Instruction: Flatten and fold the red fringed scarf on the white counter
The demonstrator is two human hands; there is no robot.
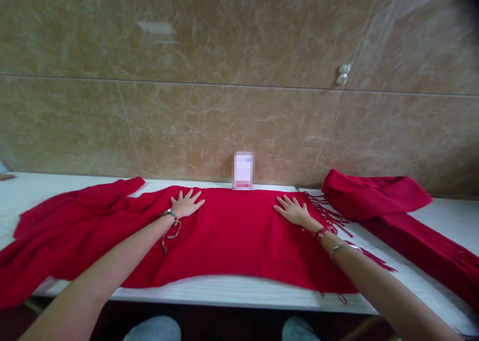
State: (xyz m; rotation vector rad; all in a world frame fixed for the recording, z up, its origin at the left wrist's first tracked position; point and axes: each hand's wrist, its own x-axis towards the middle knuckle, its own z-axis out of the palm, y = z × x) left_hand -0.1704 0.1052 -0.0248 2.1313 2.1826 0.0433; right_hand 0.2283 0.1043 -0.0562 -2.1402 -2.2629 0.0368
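A red fringed scarf lies spread across the white table, smooth in the middle and bunched in folds toward the left. My left hand rests flat on it near the far edge, fingers spread. Close to the fringed right end, my right hand also presses flat with its fingers apart. Neither hand grasps the cloth. Tassels stick out beyond my right wrist, and part of the scarf's right side is covered by my forearm.
At the right lies a second red scarf, folded over, its fringe running off the frame's edge. A small pale card, blurred out, stands against the tiled wall behind the table. A little white figure is on the wall.
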